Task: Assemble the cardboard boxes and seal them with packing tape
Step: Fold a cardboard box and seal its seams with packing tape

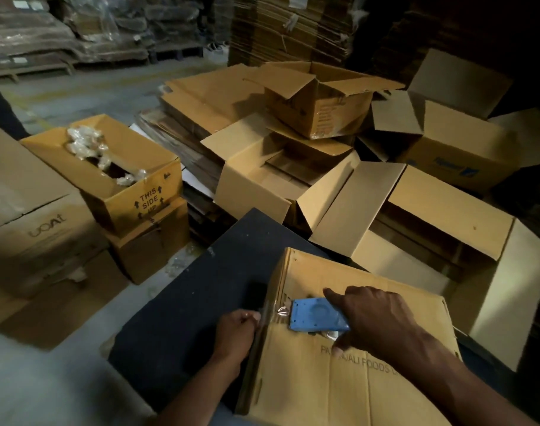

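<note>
Both hands are working at the bottom centre of the frame; the right hand [376, 318] is gripping a blue tape dispenser [316, 315], fingers curled over its back, and is holding it against the top of a closed cardboard box [339, 379] along the seam between its flaps; the left hand [236, 329] is sitting at the box's left edge, fingers curled, pinching the end of a clear strip of tape [273, 315] that is running from the dispenser over that edge; the box is printed with dark lettering that is partly hidden by the right forearm, and it is lying on a dark mat [201, 287] that is stretching from lower left toward the centre of the frame; assembled boxes with open flaps [262, 176] are crowding the centre and right of the frame, one smaller open box [321, 109] resting on top of them at upper centre; at centre left a box marked THIS SIDE UP [124, 179] is sitting open on another carton, with crumpled clear plastic showing inside it; a larger carton [41, 241] is filling the left edge of the frame; flattened cardboard sheets [213, 96] are lying stacked behind the open boxes, and a tall stack of flat cartons [287, 26] is rising at top centre; wrapped pallets [63, 35] are showing dimly at upper left
</note>
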Demonstrator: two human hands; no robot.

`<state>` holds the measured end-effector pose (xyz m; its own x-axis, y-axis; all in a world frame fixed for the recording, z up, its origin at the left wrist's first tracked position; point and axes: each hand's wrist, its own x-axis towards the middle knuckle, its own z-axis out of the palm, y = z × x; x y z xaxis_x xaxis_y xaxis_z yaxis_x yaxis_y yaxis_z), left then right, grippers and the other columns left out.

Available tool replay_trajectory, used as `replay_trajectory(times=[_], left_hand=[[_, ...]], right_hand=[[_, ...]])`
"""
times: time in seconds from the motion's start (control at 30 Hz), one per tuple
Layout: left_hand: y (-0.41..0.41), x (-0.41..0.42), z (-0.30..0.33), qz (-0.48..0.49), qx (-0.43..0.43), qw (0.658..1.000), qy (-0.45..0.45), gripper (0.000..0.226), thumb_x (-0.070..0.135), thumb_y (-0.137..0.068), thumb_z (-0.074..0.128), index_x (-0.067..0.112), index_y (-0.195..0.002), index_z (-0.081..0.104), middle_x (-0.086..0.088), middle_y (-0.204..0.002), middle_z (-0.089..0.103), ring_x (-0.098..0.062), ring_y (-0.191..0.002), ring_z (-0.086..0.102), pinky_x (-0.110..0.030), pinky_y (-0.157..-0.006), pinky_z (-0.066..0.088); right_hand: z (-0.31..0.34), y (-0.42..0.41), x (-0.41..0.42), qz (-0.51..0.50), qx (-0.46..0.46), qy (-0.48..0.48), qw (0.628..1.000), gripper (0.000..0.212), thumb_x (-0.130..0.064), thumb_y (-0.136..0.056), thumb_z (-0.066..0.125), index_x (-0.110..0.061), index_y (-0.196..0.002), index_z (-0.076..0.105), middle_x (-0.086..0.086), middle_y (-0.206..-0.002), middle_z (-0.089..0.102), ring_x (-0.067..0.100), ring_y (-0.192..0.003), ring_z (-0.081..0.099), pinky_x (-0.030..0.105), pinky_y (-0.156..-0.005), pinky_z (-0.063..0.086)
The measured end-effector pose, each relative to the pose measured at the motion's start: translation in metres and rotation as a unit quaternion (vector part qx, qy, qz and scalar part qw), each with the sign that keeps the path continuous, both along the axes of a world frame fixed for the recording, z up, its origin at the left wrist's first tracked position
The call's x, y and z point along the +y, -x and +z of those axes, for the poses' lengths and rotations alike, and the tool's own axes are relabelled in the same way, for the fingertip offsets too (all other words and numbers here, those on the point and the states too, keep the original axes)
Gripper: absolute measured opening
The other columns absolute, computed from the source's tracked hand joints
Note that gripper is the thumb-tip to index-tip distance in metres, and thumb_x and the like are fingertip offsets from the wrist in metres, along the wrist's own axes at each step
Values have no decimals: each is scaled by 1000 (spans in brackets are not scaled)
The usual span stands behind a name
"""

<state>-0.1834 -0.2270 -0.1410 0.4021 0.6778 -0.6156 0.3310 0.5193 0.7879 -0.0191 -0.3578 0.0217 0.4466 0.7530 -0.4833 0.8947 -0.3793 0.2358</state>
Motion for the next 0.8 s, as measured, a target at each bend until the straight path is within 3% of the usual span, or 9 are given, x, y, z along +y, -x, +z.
replay_trajectory(times=[0.13, 0.27, 0.33, 0.4, 0.43, 0.5, 0.57, 0.63, 0.8], left_hand=[[8, -9, -26, -45, 11, 999, -5, 11, 9, -96, 66, 14, -93, 75, -3, -87, 77, -21, -86, 74, -34, -74, 59], [33, -24, -47, -81, 35, 996, -32, 14, 10, -99, 64, 22, -94, 69, 2, -95, 73, -23, -100, 70, -26, -75, 51], [36, -24, -38, -31, 17, 996, -80, 18, 16, -102, 62, 33, -97, 67, 11, -102, 70, -17, -107, 67, -21, -78, 47], [37, -21, -14, -5, -36, 990, -138, 15, 38, -104, 60, 39, -118, 64, 20, -118, 65, 0, -114, 61, -10, -81, 44], [36, -20, 3, -21, -79, 982, -170, 34, 50, -101, 59, 38, -133, 59, 23, -130, 60, 7, -120, 57, -6, -84, 43], [32, -17, 27, -127, -127, 946, -270, 71, 67, -93, 57, 41, -156, 37, 28, -156, 38, 16, -137, 38, -7, -103, 36], [22, -15, 39, -302, -78, 847, -431, 92, 72, -90, 50, 38, -164, 8, 24, -170, 3, 9, -154, 4, -19, -124, 14], [13, -13, 39, -440, -2, 745, -501, 102, 78, -93, 42, 30, -162, -15, 16, -169, -21, 0, -155, -19, -32, -130, 1], [11, -7, 40, -537, 62, 698, -470, 103, 79, -95, 34, 31, -157, -32, 22, -161, -39, 1, -151, -29, -43, -129, 17]], right_hand=[[3, 5, 1, 13, -18, 16, 1000, 115, -82, -75, 66, -28, -161, 13, -1, -140, 52, 21, -123, 53, 38, -97, 51], [14, 11, 3, 28, -22, 39, 999, 120, -89, -76, 54, -27, -163, -2, 2, -159, 34, 27, -143, 34, 46, -115, 37], [21, 11, 5, 44, -21, 38, 998, 116, -87, -80, 52, -33, -162, -8, 2, -166, 22, 28, -151, 22, 49, -120, 29], [25, 11, 9, 74, -9, 20, 997, 106, -82, -85, 52, -40, -161, -8, 0, -167, 21, 26, -152, 20, 49, -121, 28], [25, 11, 11, 88, 2, 11, 996, 101, -79, -87, 54, -43, -161, -4, -1, -166, 24, 25, -151, 23, 48, -120, 29], [22, 12, 14, 107, 24, 2, 994, 90, -70, -90, 59, -46, -160, 7, -2, -162, 31, 24, -147, 31, 45, -117, 35], [16, 11, 14, 126, 31, -1, 992, 84, -59, -92, 65, -46, -158, 16, -2, -152, 43, 22, -134, 45, 40, -108, 45], [9, 5, 12, 134, 26, 15, 991, 81, -45, -93, 70, -43, -157, 21, -2, -138, 51, 19, -117, 54, 37, -95, 52], [9, -12, 11, 127, 44, 75, 988, 69, -37, -100, 63, -46, -156, 24, 2, -123, 50, 20, -101, 58, 38, -79, 58]])
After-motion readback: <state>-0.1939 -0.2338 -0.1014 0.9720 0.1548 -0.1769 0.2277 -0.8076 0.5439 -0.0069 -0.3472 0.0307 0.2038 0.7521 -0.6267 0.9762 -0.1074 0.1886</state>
